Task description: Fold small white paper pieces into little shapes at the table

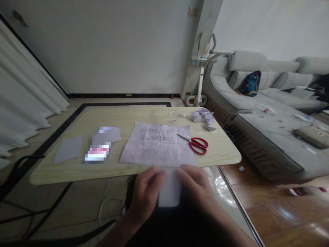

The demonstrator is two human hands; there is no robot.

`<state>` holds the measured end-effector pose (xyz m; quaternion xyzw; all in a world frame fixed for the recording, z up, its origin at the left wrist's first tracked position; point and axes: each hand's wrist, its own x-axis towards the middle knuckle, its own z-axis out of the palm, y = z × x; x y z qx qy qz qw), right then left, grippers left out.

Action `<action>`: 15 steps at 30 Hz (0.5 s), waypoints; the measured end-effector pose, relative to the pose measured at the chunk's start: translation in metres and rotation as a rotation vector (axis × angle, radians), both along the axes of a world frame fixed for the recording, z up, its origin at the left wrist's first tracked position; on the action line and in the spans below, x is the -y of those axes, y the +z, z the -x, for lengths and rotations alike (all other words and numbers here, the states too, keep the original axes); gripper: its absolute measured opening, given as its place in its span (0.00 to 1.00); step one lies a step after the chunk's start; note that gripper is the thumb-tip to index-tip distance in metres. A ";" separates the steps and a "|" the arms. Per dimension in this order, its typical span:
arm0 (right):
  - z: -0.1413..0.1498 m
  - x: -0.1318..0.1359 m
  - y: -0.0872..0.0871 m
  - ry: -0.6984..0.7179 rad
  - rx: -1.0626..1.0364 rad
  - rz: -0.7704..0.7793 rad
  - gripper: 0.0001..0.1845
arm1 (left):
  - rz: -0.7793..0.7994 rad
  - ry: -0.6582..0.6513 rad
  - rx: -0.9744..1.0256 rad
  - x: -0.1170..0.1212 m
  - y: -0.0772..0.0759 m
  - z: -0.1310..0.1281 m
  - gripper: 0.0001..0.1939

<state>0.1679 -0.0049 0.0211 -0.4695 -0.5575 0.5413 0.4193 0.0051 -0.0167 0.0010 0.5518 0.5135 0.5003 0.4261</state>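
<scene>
White paper (169,192), soft with blur, hangs between your two hands, just short of the near edge of the bench (223,147) and above your dark-clothed lap. Your left hand (147,188) pinches its upper left side and your right hand (196,181) its upper right, so the two are apart but joined by the paper. Their fingertips are too blurred for you to read the exact grip, or to tell whether the paper is one layer or several.

To handle it well, match the pressure on both sides, so that it neither twists nor skews. Line up the edges before you press, and let your thumbs work outward from the middle. Thin paper likely marks easily, so a light, sure touch should serve you better than a hard squeeze. (If you want firm backing, the bench is right in front of your hands.)

Straight ahead of your hands lies a creased printed sheet (156,145). Red-handled scissors (198,145) rest partly on it, ahead of your right hand, with folded paper shapes (196,116) farther out. Well to the left of your left hand lies a plain sheet (68,149).
</scene>
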 end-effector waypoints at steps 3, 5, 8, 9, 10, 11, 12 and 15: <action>0.001 -0.001 -0.003 -0.011 -0.031 0.055 0.23 | 0.005 0.000 -0.005 -0.002 -0.002 -0.001 0.15; 0.002 -0.002 -0.004 -0.015 -0.035 0.066 0.22 | -0.001 0.015 -0.017 -0.003 -0.003 -0.001 0.16; 0.003 -0.004 -0.003 0.020 -0.010 0.034 0.22 | -0.010 0.064 -0.029 -0.004 -0.004 -0.002 0.16; 0.003 -0.005 -0.002 0.030 0.002 0.025 0.21 | -0.005 0.073 -0.029 -0.005 -0.005 -0.002 0.17; 0.003 -0.005 -0.001 0.034 0.014 0.020 0.21 | 0.003 0.073 -0.028 -0.005 -0.005 -0.002 0.17; 0.003 -0.006 -0.001 0.026 0.021 0.015 0.22 | 0.013 0.064 -0.028 -0.006 -0.006 -0.002 0.17; 0.002 -0.006 -0.002 0.011 0.024 0.008 0.22 | 0.024 0.048 -0.029 -0.006 -0.007 -0.003 0.16; 0.000 -0.007 -0.006 -0.052 0.018 -0.011 0.22 | 0.067 -0.037 -0.050 -0.007 -0.008 -0.003 0.15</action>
